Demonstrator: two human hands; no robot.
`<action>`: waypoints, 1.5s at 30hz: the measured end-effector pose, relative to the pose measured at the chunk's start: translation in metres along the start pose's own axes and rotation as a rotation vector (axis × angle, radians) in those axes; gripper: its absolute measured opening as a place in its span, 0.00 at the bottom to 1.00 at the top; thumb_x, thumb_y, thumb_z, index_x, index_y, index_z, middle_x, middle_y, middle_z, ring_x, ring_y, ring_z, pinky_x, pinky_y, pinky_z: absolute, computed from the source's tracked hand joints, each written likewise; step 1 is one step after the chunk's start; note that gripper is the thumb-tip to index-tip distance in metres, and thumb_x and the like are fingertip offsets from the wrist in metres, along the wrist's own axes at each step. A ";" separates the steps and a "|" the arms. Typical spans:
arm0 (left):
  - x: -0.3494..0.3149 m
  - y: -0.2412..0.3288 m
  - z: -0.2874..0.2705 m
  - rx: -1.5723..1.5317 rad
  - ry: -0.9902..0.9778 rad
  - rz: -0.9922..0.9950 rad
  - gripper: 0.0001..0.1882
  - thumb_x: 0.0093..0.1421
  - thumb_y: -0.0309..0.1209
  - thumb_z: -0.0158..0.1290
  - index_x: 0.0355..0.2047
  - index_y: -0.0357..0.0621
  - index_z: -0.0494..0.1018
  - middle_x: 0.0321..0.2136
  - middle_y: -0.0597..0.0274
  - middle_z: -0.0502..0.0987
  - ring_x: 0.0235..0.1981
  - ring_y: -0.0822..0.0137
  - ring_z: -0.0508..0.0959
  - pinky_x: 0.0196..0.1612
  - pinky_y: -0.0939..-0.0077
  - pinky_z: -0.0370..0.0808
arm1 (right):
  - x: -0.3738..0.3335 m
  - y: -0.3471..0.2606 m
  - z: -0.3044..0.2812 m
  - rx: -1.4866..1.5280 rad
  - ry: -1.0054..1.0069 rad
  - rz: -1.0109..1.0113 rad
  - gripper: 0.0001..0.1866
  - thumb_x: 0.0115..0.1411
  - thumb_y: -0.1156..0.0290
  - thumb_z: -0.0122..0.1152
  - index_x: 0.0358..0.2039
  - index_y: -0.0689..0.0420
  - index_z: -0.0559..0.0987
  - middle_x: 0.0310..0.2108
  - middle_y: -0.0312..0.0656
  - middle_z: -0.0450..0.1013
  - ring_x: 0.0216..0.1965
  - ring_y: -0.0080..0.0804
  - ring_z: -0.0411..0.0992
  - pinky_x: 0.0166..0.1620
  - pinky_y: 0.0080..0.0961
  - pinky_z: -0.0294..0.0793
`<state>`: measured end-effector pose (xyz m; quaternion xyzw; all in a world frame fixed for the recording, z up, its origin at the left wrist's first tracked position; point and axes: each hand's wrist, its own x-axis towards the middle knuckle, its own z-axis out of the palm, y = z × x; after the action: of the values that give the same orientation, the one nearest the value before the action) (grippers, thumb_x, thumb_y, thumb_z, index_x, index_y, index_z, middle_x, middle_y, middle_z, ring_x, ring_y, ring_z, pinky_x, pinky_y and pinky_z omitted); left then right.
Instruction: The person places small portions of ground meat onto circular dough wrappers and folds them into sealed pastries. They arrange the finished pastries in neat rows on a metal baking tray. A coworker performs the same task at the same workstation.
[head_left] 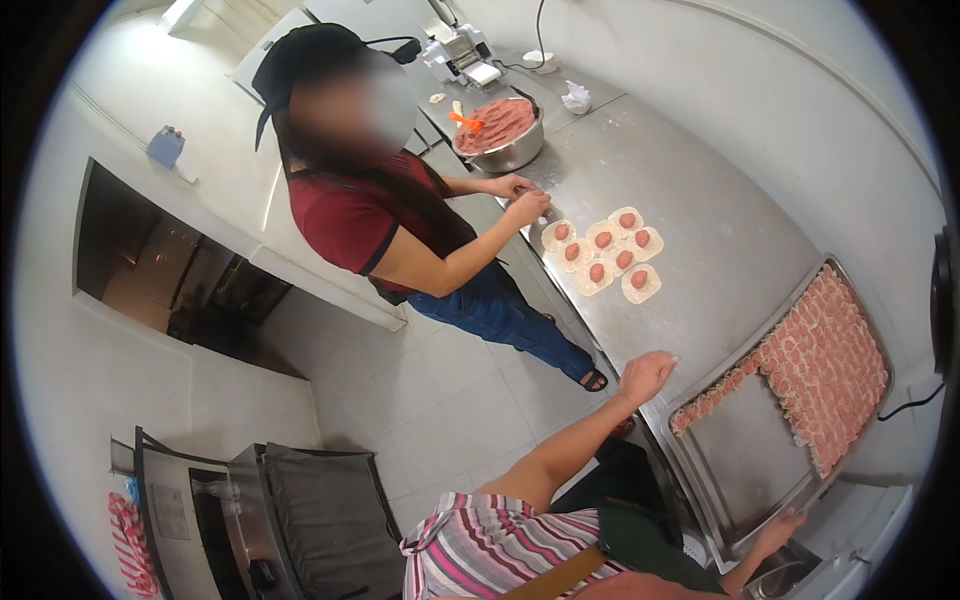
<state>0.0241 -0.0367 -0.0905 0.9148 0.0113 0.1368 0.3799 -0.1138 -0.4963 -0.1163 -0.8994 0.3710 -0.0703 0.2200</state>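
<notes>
My left hand point(648, 378) is over the front edge of the steel table point(655, 190), its fingers curled in; whatever may be inside them is hidden. At the near rim of a metal tray point(740, 440), my right hand point(780, 530) has its fingers bent against the edge. Closely packed rows of small meat-filled dumplings point(825, 360) cover the tray's far part and one side strip. Farther along the table lie several flat dough wrappers point(641, 284), each with a ball of pink minced meat on it.
A co-worker in a dark red shirt point(345, 220) stands at the table's left side, both hands point(528, 203) close together beside the wrappers. Beyond are a steel bowl point(515, 155) of minced meat with an orange-handled tool and a small machine point(462, 55). A dark-covered unit point(320, 520) stands lower left.
</notes>
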 end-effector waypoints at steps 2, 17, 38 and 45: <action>0.002 0.005 -0.002 -0.019 -0.045 -0.011 0.21 0.65 0.42 0.45 0.22 0.39 0.71 0.22 0.50 0.72 0.28 0.48 0.75 0.32 0.56 0.72 | 0.000 0.002 0.003 -0.004 0.037 -0.012 0.25 0.69 0.63 0.40 0.62 0.61 0.55 0.51 0.64 0.68 0.51 0.61 0.67 0.49 0.46 0.68; -0.001 -0.001 -0.005 -0.052 0.025 0.017 0.24 0.66 0.43 0.44 0.19 0.38 0.70 0.20 0.49 0.72 0.28 0.48 0.74 0.33 0.56 0.71 | 0.007 0.015 0.011 0.031 -0.025 -0.006 0.26 0.69 0.60 0.38 0.63 0.59 0.55 0.52 0.61 0.68 0.52 0.60 0.67 0.51 0.46 0.66; -0.001 -0.004 -0.005 -0.038 0.009 0.010 0.21 0.65 0.41 0.46 0.20 0.38 0.71 0.21 0.50 0.72 0.27 0.49 0.75 0.31 0.57 0.72 | 0.000 0.002 0.007 0.006 0.045 -0.022 0.23 0.69 0.64 0.41 0.62 0.60 0.57 0.50 0.61 0.69 0.50 0.59 0.69 0.47 0.43 0.68; 0.000 0.000 -0.007 -0.046 0.033 0.035 0.21 0.65 0.40 0.46 0.20 0.38 0.71 0.20 0.50 0.72 0.27 0.49 0.75 0.31 0.57 0.72 | 0.004 0.012 0.010 0.010 0.047 -0.035 0.24 0.69 0.64 0.41 0.61 0.61 0.57 0.50 0.63 0.69 0.50 0.60 0.69 0.46 0.44 0.68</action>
<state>0.0225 -0.0316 -0.0859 0.9035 -0.0014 0.1588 0.3980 -0.1153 -0.5033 -0.1307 -0.9027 0.3600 -0.0970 0.2148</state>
